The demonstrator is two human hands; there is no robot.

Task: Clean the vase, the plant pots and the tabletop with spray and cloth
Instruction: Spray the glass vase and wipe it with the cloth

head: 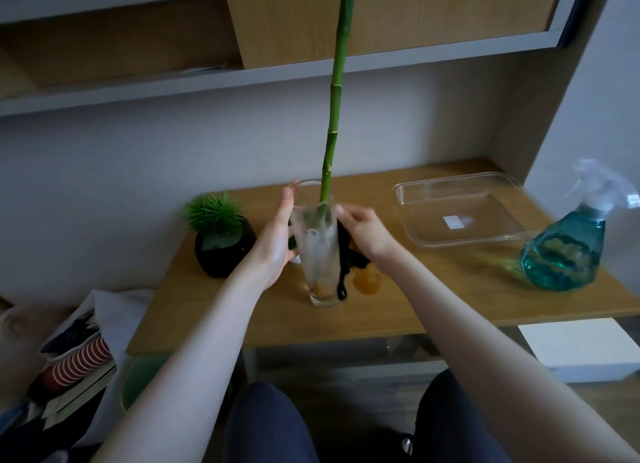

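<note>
The step in hand is judged to be wiping the outer wall of the vase (318, 251), which stands upright on the counter (398, 300) at the centre of the frame.

1. Left hand (277, 241): fingers straight, palm laid flat against the left wall of the vase, thumb reaching up to the rim. It braces the glass without curling round it. Maintain this pressure for as long as the wipe runs.

2. Right hand (367, 230): fingers curled, gripping a dark cloth (348, 258) and pressing it to the right wall of the vase. The loose end of the cloth hangs down beside the base.

3. Recommended stroke: run the cloth vertically, rim to base, then turn the vase against the bracing palm to present the next section. The glass appears misted, so expect a slippery surface.

4. Hazard: a tall green stalk (334, 106) rises from the vase out of the top of the frame. The assembly is likely top-heavy; avoid sideways force near the rim.

5. A small wet patch (367, 282) lies on the counter just right of the base. Wipe it when the tabletop is cleaned.

6. Farther back: a black plant pot (221, 251) at centre left, a clear plastic tray (412, 216) at centre right, and the blue spray bottle (568, 251) at the right edge, well apart from both hands.
</note>
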